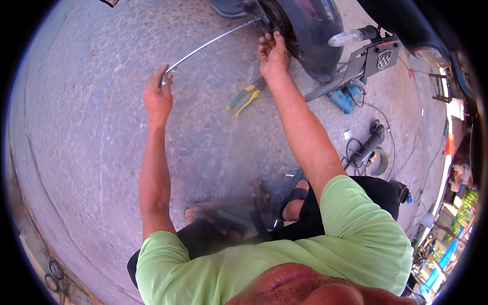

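Note:
My left hand (158, 99) is closed round the near end of a long-handled wrench (208, 46), a thin shiny metal bar. Its far end meets the hub area of a motorbike's wheel, beside the dark rear mudguard (317, 38). Close to the hub, my right hand (275, 57) is raised with its fingers bent but apart; I see nothing held in it. Whether its fingertips touch the metal parts there, I cannot tell. Pliers with green and yellow handles (244, 99) lie on the concrete just below and left of my right hand.
Right of the bike's number-plate bracket (384, 58) lies a blue power tool (346, 97) with a cord. A black cylindrical tool (368, 142) and a ring-shaped part (378, 161) rest near my right knee. A clear turn-signal lamp (348, 37) sticks out leftward.

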Demonstrator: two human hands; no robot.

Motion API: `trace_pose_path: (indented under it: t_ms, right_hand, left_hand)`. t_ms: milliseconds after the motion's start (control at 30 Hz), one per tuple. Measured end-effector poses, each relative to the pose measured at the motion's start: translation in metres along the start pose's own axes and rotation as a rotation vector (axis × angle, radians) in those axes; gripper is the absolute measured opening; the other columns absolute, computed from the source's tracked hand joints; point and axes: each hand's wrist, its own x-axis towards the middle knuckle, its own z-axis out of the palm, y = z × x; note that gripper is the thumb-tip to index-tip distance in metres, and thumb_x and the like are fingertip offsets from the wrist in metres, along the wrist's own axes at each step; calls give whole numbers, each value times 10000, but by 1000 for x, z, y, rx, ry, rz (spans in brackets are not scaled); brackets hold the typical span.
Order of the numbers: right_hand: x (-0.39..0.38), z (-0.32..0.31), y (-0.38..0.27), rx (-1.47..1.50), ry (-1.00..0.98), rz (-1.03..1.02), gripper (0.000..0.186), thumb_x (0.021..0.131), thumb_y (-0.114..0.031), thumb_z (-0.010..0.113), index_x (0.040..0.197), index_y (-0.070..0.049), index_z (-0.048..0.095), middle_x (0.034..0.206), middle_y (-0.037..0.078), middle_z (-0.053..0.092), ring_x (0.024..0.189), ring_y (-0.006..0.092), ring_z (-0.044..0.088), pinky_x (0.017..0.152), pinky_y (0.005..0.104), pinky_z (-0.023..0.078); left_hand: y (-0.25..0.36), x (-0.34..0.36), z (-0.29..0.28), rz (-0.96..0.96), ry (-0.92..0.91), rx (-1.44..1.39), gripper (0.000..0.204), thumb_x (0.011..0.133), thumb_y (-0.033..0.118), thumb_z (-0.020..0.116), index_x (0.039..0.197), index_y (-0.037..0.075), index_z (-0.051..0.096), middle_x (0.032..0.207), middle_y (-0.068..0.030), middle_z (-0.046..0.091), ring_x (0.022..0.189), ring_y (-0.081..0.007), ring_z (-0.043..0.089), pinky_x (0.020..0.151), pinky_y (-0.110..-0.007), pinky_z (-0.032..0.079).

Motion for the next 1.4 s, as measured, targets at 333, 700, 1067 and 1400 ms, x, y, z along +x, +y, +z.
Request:
trace_pose_path:
  t_ms: [333, 700, 1067, 1400]
  right_hand:
    - [3, -4, 1, -75, -31, -54, 243, 923, -247, 657, 1118, -108, 615, 987, 20, 677, 769, 136, 666, 627, 264, 468]
    - [8, -7, 1, -85, -42, -63, 253, 913, -233, 676, 1116, -92, 622, 998, 33, 678, 779, 148, 670, 637, 271, 471]
    - [3, -2, 2, -79, -12, -85, 210, 890, -278, 702, 1010, -124, 624, 893, -6, 696, 741, 136, 674, 629, 274, 468]
    - [4, 0, 1, -61, -6, -78, 215, 887, -284, 712, 999, -126, 618, 869, -9, 688, 734, 137, 669, 623, 270, 474]
  left_hand:
    - [0, 3, 3, -223, -89, -680, 499, 983, 82, 545, 1438, -62, 402, 1174, -204, 661, 930, -227, 678, 804, -341, 539]
    - [-24, -5, 12, -234, -146, -602, 355, 983, 107, 581, 1289, -69, 546, 1182, -173, 662, 994, -249, 679, 898, -348, 527]
    - [-9, -8, 6, 33, -3, 36, 341, 967, 111, 585, 1303, 104, 638, 1208, -136, 665, 1070, -225, 651, 913, -323, 495]
    - [12, -2, 7, -99, -21, -482, 489, 968, 35, 552, 1436, -33, 430, 1154, -183, 662, 965, -248, 688, 831, -342, 541]
